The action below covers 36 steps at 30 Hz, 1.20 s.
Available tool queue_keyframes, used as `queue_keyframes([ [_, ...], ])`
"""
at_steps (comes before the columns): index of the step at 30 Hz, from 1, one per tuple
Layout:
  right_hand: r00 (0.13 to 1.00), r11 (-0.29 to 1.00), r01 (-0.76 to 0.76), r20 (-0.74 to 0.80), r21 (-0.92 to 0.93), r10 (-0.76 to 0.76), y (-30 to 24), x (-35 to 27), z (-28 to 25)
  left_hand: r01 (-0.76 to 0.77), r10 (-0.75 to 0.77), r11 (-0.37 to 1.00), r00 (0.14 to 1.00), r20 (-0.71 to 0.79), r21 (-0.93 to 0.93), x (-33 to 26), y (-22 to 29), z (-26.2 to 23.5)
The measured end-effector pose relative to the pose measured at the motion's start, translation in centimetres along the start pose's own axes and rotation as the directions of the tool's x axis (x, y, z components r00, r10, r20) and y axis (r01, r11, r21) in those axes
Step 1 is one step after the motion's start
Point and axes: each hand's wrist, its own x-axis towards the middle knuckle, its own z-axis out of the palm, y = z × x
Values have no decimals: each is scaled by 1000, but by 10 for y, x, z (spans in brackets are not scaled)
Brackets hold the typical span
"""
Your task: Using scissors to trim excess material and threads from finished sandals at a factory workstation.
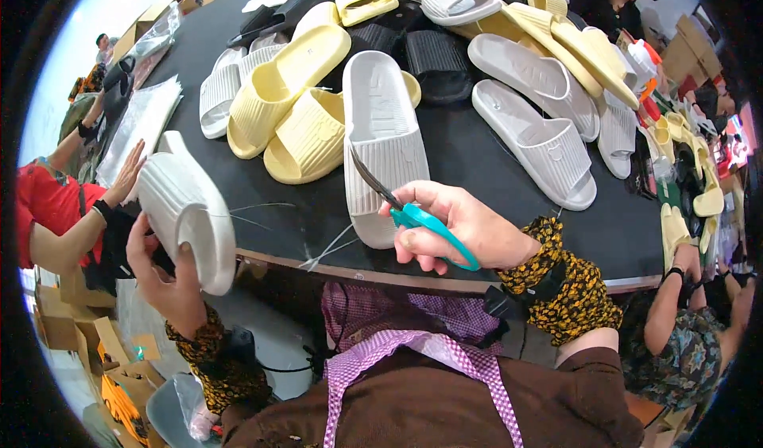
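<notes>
At the table's near left edge, my left hand [173,287] is closed on a pale grey slide sandal [181,190], holding it tilted on its side. Thin clear strands trail from this sandal over the table. My right hand [473,229] grips scissors with teal handles [439,230], their curved dark blades pointing up and left. Beneath the blades lies another grey slide sandal [387,150], toe toward me. A yellow slide sandal [306,138] is beside it on the left, and a grey slide sandal [540,146] rests to the right.
Grey, yellow and black sandals are heaped at the back of the black table [469,154]. Loose clear strands [327,251] lie at its front edge. Clear plastic bags [141,126] are at the left, near a co-worker's hand [125,174]. More people work at the right.
</notes>
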Motion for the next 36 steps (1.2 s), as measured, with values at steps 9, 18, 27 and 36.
queue_keyframes([
  [9,935,933,333,-177,133,-308,-5,17,19,-203,218,974,961,169,-101,-12,58,20],
  [18,984,949,2,166,315,-57,-14,-2,18,-235,224,971,960,168,49,-13,53,30],
  [27,956,925,283,-147,253,-253,-12,-25,-7,-267,252,957,959,127,115,-17,33,40],
  [36,559,529,-136,-506,-838,-657,-14,-34,-64,-309,299,949,943,146,56,-14,38,44],
])
